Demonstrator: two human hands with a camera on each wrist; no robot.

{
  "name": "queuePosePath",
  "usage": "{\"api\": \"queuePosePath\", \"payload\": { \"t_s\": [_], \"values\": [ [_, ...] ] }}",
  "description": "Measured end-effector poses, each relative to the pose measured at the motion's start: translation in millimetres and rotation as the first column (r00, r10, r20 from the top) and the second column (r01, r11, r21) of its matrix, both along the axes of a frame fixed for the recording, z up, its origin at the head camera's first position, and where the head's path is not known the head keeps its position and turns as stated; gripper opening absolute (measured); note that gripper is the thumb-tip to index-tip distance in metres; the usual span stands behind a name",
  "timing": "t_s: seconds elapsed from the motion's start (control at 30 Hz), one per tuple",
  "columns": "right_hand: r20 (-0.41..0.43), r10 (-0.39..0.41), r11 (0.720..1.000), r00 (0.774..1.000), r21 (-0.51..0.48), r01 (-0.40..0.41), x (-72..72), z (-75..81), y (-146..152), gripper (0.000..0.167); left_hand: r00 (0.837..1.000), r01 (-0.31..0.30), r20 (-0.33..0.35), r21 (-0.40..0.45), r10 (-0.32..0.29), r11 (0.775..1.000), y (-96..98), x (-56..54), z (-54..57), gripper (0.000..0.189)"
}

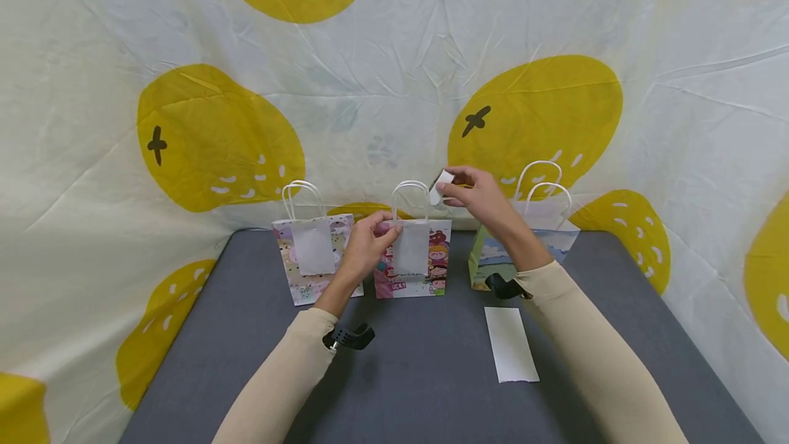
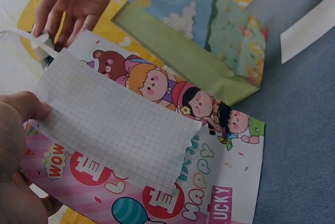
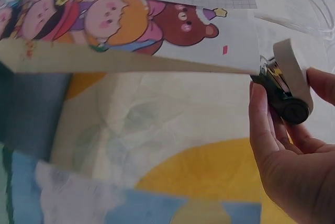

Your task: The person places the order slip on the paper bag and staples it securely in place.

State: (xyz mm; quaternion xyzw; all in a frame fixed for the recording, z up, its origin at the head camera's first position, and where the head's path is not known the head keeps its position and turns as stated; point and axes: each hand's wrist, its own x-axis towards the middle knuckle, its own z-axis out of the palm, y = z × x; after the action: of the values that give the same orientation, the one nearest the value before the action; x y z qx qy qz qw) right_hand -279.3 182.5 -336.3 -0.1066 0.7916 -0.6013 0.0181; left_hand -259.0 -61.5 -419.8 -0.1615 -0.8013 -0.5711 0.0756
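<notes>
The middle gift bag (image 1: 439, 259), pink with cartoon children, stands upright with white handles. A sheet of squared paper (image 2: 120, 119) lies flat against its front near the top. My left hand (image 1: 368, 245) pinches paper and bag rim together, its thumb (image 2: 31, 106) on the paper's edge. Up and to the right of this bag, my right hand (image 1: 481, 197) holds a small white and black stapler (image 3: 285, 85) between thumb and fingers. In the right wrist view the stapler is beside the bag's top edge; whether they touch I cannot tell.
To the left stands another cartoon gift bag (image 1: 290, 252) with white paper (image 1: 313, 249) on its front. A green and blue landscape bag (image 1: 493, 262) is at the right, partly behind my right forearm. A loose white paper strip (image 1: 511, 344) lies on the grey table (image 1: 419, 375).
</notes>
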Motion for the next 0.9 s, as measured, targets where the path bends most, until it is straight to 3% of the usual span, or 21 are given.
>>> {"api": "queuePosePath", "payload": {
  "t_s": [0.23,0.37,0.67,0.9],
  "values": [
    [0.112,0.11,0.993,0.988,-0.054,-0.105,-13.6,1.0,-13,0.05,1.0,0.014,-0.006,0.01,-0.014,1.0,0.5,-0.9,0.9,0.016],
    [0.139,0.175,0.984,0.975,-0.034,-0.172,-20.0,-1.4,-17,0.051,1.0,0.011,0.003,0.016,-0.011,1.0,0.3,-1.6,0.9,0.017],
    [0.133,0.267,0.96,0.955,0.049,-0.275,-24.8,-2.1,-22,0.045,1.0,-0.015,0.026,0.008,0.015,1.0,1.8,-4.1,-0.6,0.016],
    [0.048,0.303,0.943,0.952,0.129,-0.307,-22.5,2.8,-26,0.041,0.999,-0.039,0.02,-0.009,0.039,0.999,3.1,-5.4,1.0,0.017]
  ]
}}
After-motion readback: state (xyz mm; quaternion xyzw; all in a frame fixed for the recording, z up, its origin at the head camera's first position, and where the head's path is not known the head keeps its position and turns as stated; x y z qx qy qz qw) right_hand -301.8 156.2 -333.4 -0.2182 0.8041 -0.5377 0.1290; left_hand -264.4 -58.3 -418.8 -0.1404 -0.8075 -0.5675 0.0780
